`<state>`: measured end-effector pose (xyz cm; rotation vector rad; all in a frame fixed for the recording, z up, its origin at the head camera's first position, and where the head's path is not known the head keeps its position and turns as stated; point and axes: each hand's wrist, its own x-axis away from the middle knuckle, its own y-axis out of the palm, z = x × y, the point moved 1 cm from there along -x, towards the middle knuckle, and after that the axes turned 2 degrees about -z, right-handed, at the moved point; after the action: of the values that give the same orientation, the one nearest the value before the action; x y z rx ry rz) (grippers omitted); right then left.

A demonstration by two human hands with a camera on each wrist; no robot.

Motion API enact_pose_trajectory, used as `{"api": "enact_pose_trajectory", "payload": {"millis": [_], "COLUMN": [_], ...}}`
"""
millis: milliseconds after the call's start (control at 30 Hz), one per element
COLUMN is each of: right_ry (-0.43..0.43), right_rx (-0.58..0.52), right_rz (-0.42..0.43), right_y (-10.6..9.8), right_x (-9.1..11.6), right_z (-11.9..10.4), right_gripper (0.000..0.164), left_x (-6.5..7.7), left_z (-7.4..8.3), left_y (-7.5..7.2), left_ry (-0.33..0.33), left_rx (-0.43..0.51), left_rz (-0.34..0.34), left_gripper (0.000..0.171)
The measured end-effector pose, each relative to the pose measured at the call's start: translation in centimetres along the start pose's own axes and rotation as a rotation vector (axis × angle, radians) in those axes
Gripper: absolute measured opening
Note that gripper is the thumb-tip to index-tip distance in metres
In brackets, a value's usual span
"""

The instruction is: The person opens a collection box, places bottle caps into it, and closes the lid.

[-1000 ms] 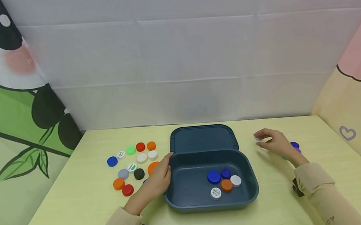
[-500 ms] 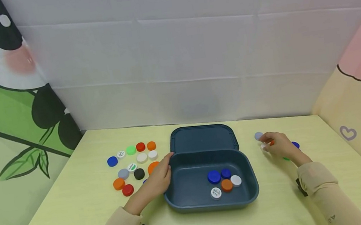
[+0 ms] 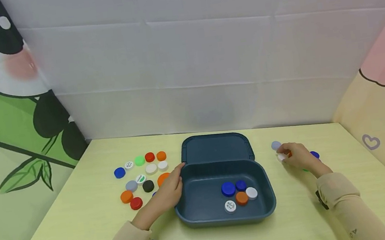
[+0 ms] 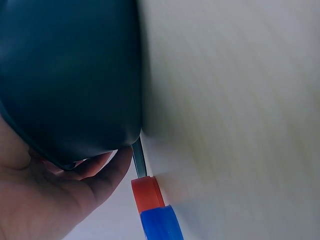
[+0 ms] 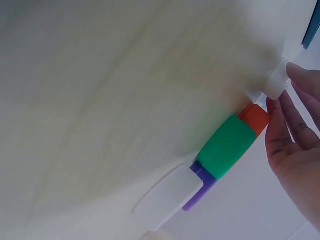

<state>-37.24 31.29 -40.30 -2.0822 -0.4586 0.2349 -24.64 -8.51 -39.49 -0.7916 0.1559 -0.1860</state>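
My left hand (image 3: 168, 191) grips the left rim of a dark blue plastic box (image 3: 205, 220), its fingers against the outer wall in the left wrist view. Inside the box lie several bottle caps: two blue, two white and an orange cap (image 3: 241, 198). On the right of the table my right hand (image 3: 297, 156) pinches a white bottle cap (image 5: 277, 80) between thumb and fingers, low over the tabletop. A pale blue cap (image 3: 275, 145) lies just beyond its fingertips. Close by the hand are an orange cap (image 5: 255, 119), a green cap (image 5: 227, 146) and a purple cap (image 5: 200, 186), partly hidden in the head view.
Left of the box, several mixed caps are spread out, among them a black cap (image 3: 148, 186) and a red cap (image 3: 136, 203). The box lid (image 3: 216, 148) lies flat behind the box. A pale wall (image 3: 208, 73) borders the table's far edge.
My right hand has come away from the pale blue cap and moved slightly nearer to the white cap, which it now pinches. The left hand has stayed on the box.
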Motion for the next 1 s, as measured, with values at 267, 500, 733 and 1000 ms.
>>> {"api": "enact_pose_trajectory", "payload": {"millis": [267, 500, 733, 1000], "right_ry": [-0.026, -0.026, -0.035, -0.147], "right_rx": [-0.001, -0.004, -0.027, -0.028], "right_rz": [0.032, 0.047, 0.091, 0.155], "right_y": [-0.1, -0.2, -0.6, -1.0], "right_x": [0.1, 0.3, 0.6, 0.8], "right_z": [-0.3, -0.4, -1.0, -3.3], "right_gripper": [0.024, 0.023, 0.020, 0.023], "left_x": [0.1, 0.0, 0.0, 0.0], "left_z": [0.2, 0.1, 0.1, 0.2], "left_y": [0.0, 0.0, 0.1, 0.1], "left_ry": [0.008, 0.010, 0.004, 0.005], "left_rx": [-0.012, -0.011, -0.008, -0.015], "left_rz": [0.006, 0.006, 0.001, 0.002], "left_gripper": [0.044, 0.044, 0.044, 0.044]}}
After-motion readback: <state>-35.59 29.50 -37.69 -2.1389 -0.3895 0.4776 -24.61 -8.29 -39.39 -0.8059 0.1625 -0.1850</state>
